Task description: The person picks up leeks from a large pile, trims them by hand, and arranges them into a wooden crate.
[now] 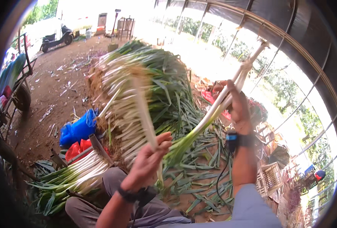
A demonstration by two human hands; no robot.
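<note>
The left hand (146,162) curls its fingers round a smooth white leek (143,114), blurred above them. The right hand (237,106) has fingers wrapped round long pale stalks (211,115), roots above, green below. Beyond the left fingers lies a leafy heap (164,74).

A dirt floor (35,93) bears a big leek pile (172,79). Loose green leaves (193,167) litter the ground on the pile's near side. Beyond it stands a scooter (56,41).

Long white-and-green leeks (206,119) cross the gap between left hand (147,157) and right hand (235,104); room opens beneath, above loose green leaves (214,154). Ahead, a tall heap of white-stalked leeks (164,70) blocks passage.
</note>
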